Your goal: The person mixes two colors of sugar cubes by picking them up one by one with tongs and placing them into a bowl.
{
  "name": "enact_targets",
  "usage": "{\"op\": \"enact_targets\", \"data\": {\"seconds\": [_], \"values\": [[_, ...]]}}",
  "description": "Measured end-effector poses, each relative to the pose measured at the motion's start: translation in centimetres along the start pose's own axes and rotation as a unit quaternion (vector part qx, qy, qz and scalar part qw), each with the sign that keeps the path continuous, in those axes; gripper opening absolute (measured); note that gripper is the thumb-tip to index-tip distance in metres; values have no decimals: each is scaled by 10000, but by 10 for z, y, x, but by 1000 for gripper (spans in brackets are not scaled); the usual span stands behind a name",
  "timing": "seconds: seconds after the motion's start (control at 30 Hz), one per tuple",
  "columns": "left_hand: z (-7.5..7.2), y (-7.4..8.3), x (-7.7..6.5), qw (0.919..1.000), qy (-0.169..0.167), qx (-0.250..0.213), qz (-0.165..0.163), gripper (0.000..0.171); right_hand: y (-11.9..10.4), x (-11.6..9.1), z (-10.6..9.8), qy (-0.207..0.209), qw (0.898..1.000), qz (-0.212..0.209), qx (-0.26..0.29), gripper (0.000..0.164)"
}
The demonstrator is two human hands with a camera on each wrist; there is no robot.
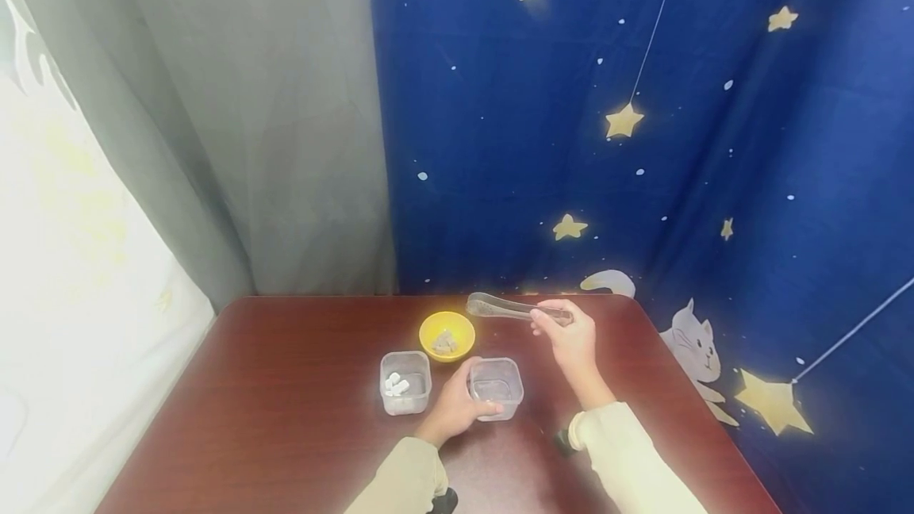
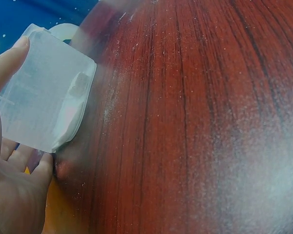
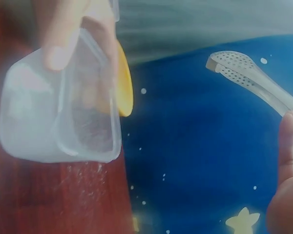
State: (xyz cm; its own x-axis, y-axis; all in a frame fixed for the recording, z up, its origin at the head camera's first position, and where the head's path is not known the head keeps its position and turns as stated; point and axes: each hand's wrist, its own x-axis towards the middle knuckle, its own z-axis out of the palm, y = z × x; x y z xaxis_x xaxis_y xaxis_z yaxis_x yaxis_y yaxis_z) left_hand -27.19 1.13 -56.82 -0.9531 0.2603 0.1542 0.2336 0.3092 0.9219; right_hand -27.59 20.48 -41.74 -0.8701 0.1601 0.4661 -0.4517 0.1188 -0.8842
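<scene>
My left hand [image 1: 459,401] grips a clear plastic container [image 1: 505,371] by its side, thumb at the front wall and fingers round the far side. In the right wrist view I can make out nothing inside this container [image 3: 31,107]. Above the table at the right, my right hand [image 1: 574,338] holds a pair of clear tongs [image 1: 496,306], pointing left. Between the tong tips in the right wrist view is a small brownish piece [image 3: 212,65]. A yellow bowl [image 1: 426,333] with several greyish-brown lumps [image 1: 444,342] stands behind the left hand.
Left of my left hand stands a second clear container [image 1: 417,404] with several white pieces [image 1: 396,385] in it. Everything stands on a dark red wooden table [image 1: 300,387]. Beyond its far edge hang a grey curtain [image 1: 286,141] and a blue star-patterned curtain [image 1: 500,141].
</scene>
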Motion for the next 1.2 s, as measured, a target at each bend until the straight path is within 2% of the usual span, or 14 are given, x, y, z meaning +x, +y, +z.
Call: {"op": "enact_targets", "data": {"seconds": [0.4, 0.53, 0.73, 0.9, 1.2], "values": [[4, 0, 1, 10000, -7, 32, 80, 89, -3, 12, 9, 229, 9993, -179, 255, 20], [5, -1, 2, 9999, -21, 22, 142, 88, -2, 13, 11, 259, 9991, -77, 314, 21], [4, -1, 2, 9999, -19, 70, 91, 90, 3, 9, 7, 272, 9995, 93, 86, 23], [3, -1, 1, 9999, -8, 106, 48, 90, 7, 3, 2, 149, 9995, 270, -90, 22], [1, -2, 0, 9999, 32, 139, -16, 93, 15, -10, -14, -381, 9963, 618, -470, 29]]}}
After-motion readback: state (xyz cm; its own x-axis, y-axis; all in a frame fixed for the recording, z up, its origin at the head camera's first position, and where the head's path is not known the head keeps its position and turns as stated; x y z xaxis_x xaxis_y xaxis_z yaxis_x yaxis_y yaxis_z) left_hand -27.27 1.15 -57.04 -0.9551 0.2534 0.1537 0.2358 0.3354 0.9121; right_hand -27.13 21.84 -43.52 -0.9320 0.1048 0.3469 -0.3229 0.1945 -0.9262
